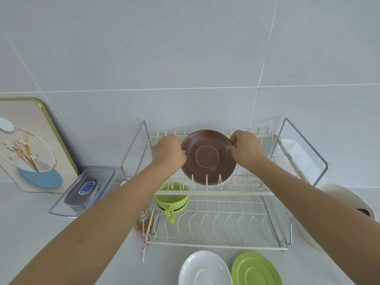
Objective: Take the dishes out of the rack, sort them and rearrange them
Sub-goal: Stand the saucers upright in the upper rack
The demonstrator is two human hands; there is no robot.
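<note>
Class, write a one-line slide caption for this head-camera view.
Both hands lift a brown plate from the rack's upper tier.

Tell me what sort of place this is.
Probably a home kitchen counter: a white two-tier wire dish rack stands against a pale tiled wall, holding a round brown plate and green ceramic cups.

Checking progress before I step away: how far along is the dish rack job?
Partly done. A white saucer and a green saucer already lie on the counter. The left hand and right hand grip the brown plate on the upper tier. The green cups remain below.
</note>
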